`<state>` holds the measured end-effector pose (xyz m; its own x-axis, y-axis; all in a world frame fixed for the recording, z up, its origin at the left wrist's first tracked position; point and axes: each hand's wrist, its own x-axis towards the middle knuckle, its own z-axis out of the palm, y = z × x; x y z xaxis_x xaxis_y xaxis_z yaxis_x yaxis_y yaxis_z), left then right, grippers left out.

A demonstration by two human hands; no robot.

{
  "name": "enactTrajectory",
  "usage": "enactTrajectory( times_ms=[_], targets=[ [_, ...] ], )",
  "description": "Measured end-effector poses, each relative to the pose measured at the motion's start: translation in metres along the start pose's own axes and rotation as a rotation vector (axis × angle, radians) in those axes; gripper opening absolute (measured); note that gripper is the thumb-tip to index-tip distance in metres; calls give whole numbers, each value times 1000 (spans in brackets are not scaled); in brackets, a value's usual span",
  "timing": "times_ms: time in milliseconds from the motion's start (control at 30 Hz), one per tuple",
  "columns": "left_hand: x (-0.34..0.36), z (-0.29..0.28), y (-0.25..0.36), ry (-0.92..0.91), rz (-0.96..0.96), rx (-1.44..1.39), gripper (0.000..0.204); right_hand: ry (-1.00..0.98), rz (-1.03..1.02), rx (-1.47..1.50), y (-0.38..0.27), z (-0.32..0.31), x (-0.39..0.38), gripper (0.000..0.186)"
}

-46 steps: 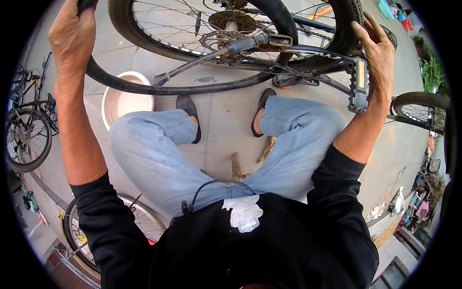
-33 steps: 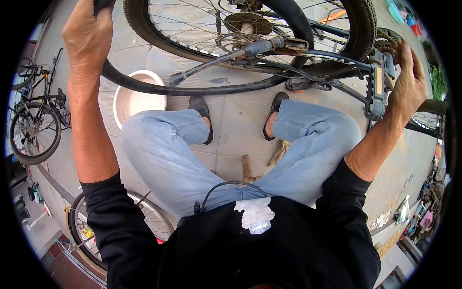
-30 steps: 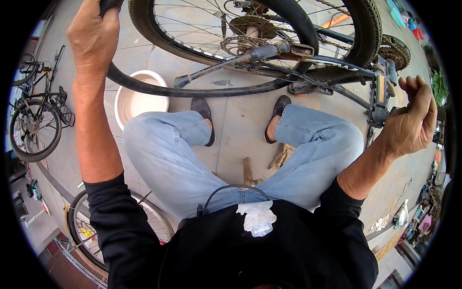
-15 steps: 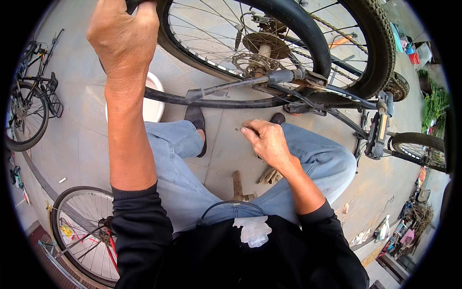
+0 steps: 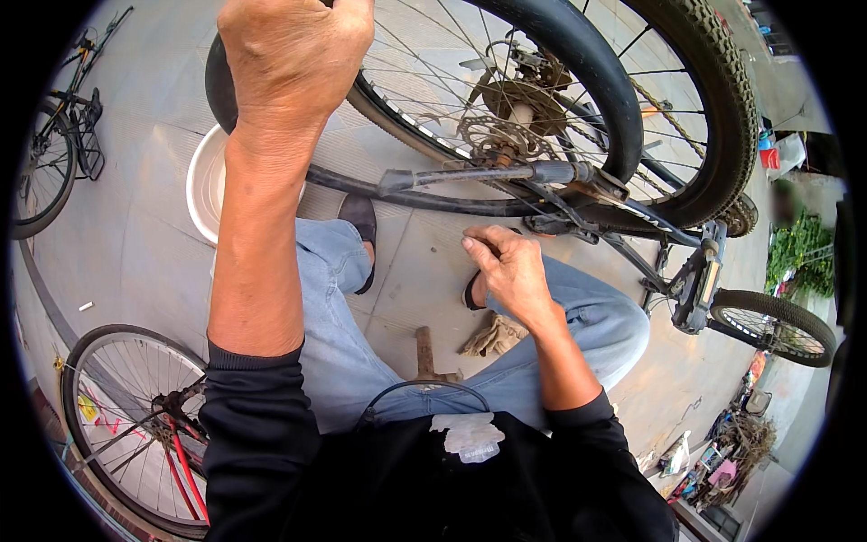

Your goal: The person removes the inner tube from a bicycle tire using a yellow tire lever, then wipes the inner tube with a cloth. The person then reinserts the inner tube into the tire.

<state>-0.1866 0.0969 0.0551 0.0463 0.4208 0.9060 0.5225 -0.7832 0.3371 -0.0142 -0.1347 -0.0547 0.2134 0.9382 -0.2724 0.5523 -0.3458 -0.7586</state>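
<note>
My left hand [image 5: 293, 63] is raised at the top edge, closed in a fist round a black inner tube [image 5: 219, 86]; its fingertips are cut off by the edge. Plump with air, the tube loops beside a spoked bicycle wheel [image 5: 433, 86] with a brake disc and a knobbly tyre [image 5: 733, 99]. Over my right thigh, my right hand [image 5: 515, 275] is curled, thumb against forefinger. Whatever it may hold is too small or hidden to make out. A bar with a dark grip [image 5: 551, 172] crosses in front of the wheel.
A white basin [image 5: 209, 181] stands behind my left forearm. Between my legs lie a hammer [image 5: 424, 352] and a crumpled glove or rag [image 5: 492, 335]. Another bicycle wheel [image 5: 86, 406] is at lower left, a parked bicycle [image 5: 54, 154] at far left, and litter [image 5: 731, 461] at lower right.
My left hand has shifted right in the picture, still closed on the inner tube. The view has turned a little; my right hand stays curled over my thigh.
</note>
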Motion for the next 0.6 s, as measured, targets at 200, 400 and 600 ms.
enactTrajectory(
  times_ms=[200, 400, 600],
  targets=[
    [-9, 8, -18, 26, -26, -101, 27, -70, 26, 38, -3, -4, 4, 21],
    [-5, 3, -12, -62, -50, -103, 29, 14, -36, 87, -22, -11, 4, 17],
    [-3, -3, -1, -57, -70, 9, 32, 388, -195, 159, -42, -47, 0, 11]
  ],
)
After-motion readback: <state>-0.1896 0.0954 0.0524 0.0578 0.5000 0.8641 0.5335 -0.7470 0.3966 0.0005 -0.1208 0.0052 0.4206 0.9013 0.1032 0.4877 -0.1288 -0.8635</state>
